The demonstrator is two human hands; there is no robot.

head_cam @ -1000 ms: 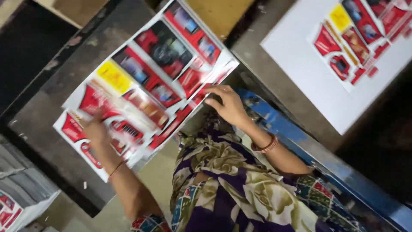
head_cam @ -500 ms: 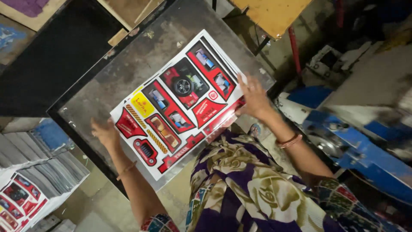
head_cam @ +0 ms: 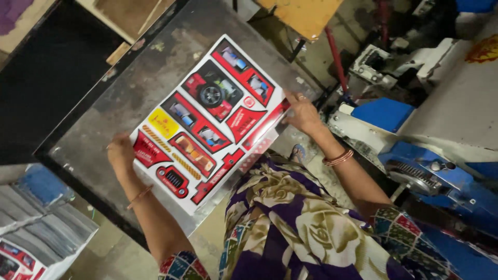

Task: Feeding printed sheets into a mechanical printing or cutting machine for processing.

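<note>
1. The grey, scuffed metal worktable [head_cam: 129, 98] is taking up most of the view, and the white printed sheet of red, black and yellow toy-truck cut-out shapes [head_cam: 207, 122] is lying flat on it, slanted, with its near corner hanging over the table's front edge.
2. To place it well, I judge both edges need even, light pressure so the sheet is sliding flat and not buckling in the middle.
3. The left hand [head_cam: 120, 151] is curling loosely at the sheet's lower-left edge, its fingers on the border; whether the thumb is tucking underneath I cannot tell.
4. The right hand [head_cam: 303, 115] is spreading fairly flat, fingertips pressing the sheet's right edge near the table's far corner.
</note>
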